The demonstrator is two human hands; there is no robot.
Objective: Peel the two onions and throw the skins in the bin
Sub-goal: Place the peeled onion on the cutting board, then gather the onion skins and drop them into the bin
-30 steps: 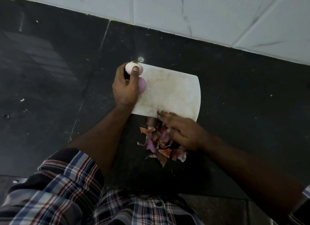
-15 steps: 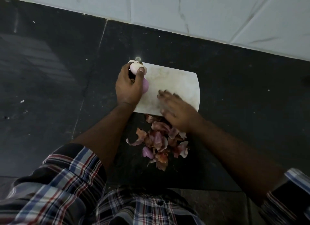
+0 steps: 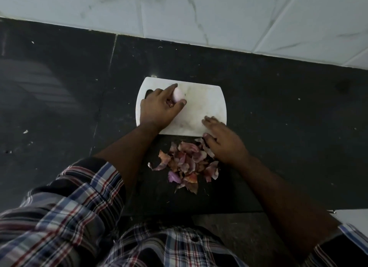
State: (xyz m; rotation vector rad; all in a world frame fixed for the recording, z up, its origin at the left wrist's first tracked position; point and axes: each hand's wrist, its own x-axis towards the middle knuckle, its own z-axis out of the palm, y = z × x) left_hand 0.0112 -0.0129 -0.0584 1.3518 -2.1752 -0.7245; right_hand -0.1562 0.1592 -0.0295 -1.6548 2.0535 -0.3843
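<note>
Peeling apparently done — left hand (image 3: 159, 107) clamped on peeled onion (image 3: 177, 94) over cutting board (image 3: 201, 107). Right hand (image 3: 223, 141) flat, fingers spread, beside skins (image 3: 185, 163) on counter (image 3: 278, 107) — binning outstanding; bin unseen.

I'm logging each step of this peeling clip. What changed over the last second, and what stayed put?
The right hand swept from the onion skins up onto the near right corner of the cutting board, fingers spread and empty. The left hand kept its grip on the peeled onion but shifted rightward along the board, uncovering its left edge. The skins spread slightly yet remain piled on the dark counter by the board's near edge.
</note>
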